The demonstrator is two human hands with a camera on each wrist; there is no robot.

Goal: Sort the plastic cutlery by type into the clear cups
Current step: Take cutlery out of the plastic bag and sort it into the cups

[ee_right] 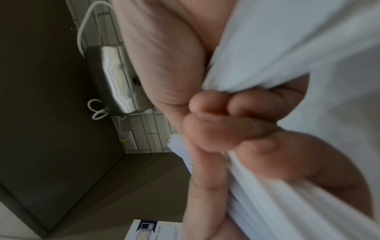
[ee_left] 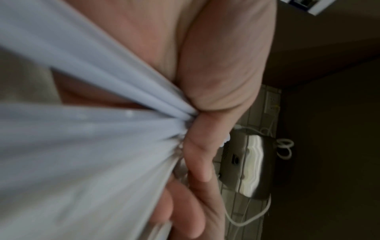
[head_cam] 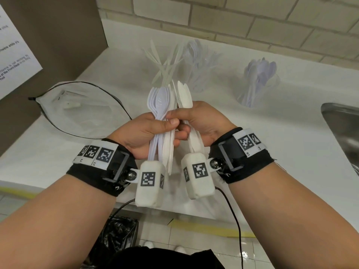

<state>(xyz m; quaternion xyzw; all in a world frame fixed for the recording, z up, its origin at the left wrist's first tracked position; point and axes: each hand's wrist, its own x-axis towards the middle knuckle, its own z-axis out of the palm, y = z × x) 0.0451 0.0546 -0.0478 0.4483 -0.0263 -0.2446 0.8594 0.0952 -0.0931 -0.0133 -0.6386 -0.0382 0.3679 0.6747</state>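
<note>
Both hands are raised over the white counter (head_cam: 58,152), close together, each gripping white plastic cutlery upright. My left hand (head_cam: 145,133) holds a bundle of spoons and forks (head_cam: 158,102), and its handles (ee_left: 98,129) fan out of the curled fingers (ee_left: 197,162). My right hand (head_cam: 204,121) grips a stack of knives (head_cam: 184,97), seen close up as white handles (ee_right: 287,48) in its fist. Three clear cups stand behind: one with knives (head_cam: 165,68), one with forks (head_cam: 200,68), one with spoons (head_cam: 258,84).
A clear zip bag (head_cam: 77,107) with a black rim lies open on the counter at left. A steel sink (head_cam: 342,129) sits at the right edge. A brown side wall (head_cam: 58,45) with a paper notice bounds the left; a tiled wall runs behind the cups.
</note>
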